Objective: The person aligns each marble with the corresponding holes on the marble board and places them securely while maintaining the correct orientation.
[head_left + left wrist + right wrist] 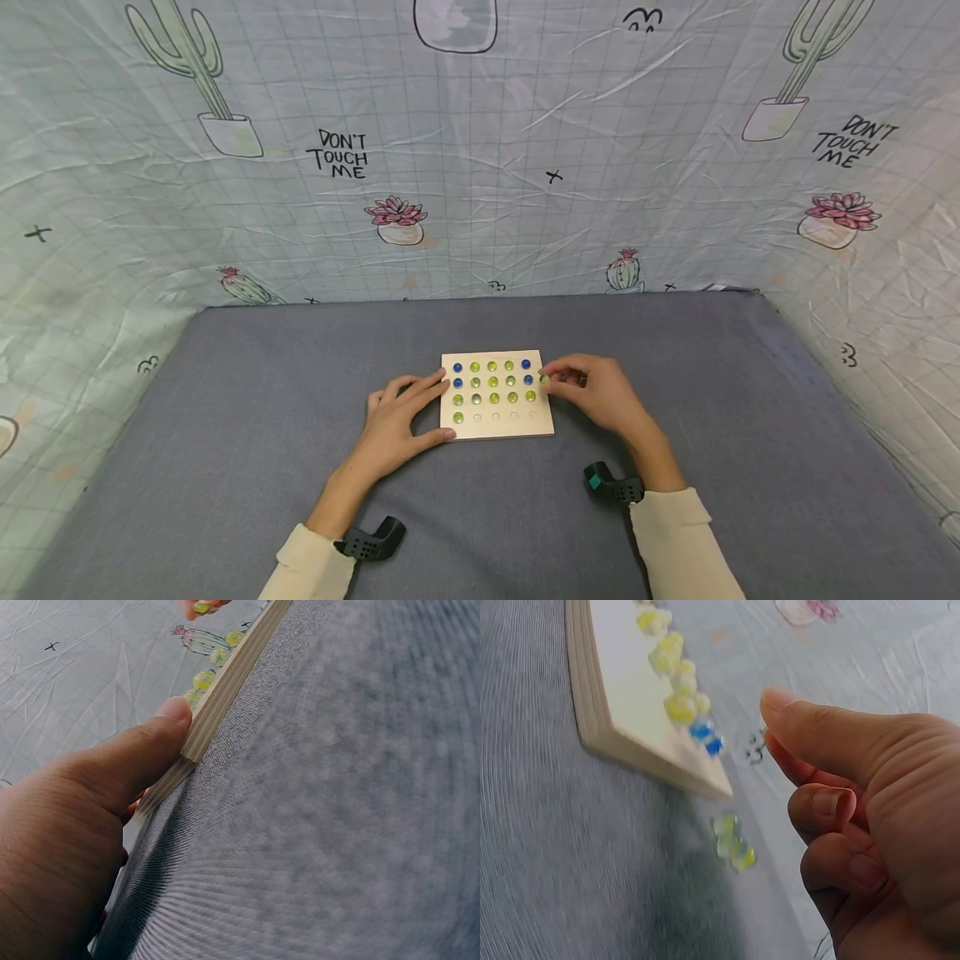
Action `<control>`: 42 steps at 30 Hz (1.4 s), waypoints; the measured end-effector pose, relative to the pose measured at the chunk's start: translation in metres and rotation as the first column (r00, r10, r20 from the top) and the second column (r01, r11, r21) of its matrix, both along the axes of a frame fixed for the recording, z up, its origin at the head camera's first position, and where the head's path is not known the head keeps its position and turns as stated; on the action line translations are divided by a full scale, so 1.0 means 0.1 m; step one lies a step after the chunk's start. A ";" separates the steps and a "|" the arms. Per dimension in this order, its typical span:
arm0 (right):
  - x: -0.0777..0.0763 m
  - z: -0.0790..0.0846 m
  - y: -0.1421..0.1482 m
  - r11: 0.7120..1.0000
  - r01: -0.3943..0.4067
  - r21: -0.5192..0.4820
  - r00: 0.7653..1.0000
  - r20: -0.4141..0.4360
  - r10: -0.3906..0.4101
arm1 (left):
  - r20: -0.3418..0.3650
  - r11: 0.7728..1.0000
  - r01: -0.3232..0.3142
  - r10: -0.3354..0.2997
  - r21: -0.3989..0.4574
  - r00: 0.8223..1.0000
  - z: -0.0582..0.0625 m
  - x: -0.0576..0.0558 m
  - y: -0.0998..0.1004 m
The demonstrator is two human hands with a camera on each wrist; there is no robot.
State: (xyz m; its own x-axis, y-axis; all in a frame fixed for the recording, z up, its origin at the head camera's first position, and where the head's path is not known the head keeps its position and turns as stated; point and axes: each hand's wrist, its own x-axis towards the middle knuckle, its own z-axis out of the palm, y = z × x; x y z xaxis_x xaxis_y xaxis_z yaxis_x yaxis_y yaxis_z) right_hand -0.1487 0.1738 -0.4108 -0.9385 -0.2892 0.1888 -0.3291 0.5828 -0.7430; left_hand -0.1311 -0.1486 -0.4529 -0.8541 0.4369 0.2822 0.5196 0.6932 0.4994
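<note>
A pale wooden board (495, 427) lies flat, with rows of green and blue glass marbles in its hollows. The nearest row has one green marble (458, 417) at its left end and bare hollows beyond. My left hand (386, 433) rests against the board's left side, fingers spread along the edge and thumb pressing the near corner. Beside the board's right edge, my right hand (600, 392) pinches a green marble (544, 379) between thumb and index finger. In the right wrist view, the thumb hides that marble and the other fingers are curled in.
Several loose greenish marbles (733, 841) lie on the grey cloth (615, 885) just right of the board. A patterned curtain (480, 167) hangs behind and at both sides. Each wrist wears a black camera mount (372, 540).
</note>
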 end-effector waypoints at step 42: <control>0.11 -0.07 -0.72 0.979 -0.198 0.045 0.977 -0.072 0.201 | 0.009 1.000 -0.009 0.009 -0.007 1.000 0.00 0.00 0.01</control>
State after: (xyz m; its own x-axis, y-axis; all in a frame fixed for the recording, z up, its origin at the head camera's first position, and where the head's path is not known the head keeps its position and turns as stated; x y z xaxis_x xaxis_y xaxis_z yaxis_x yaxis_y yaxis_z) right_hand -0.1374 0.1020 -0.4182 -0.8444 -0.4778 0.2424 -0.4962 0.5268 -0.6902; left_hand -0.1313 -0.1478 -0.4533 -0.8605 0.4313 0.2710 0.5088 0.7015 0.4991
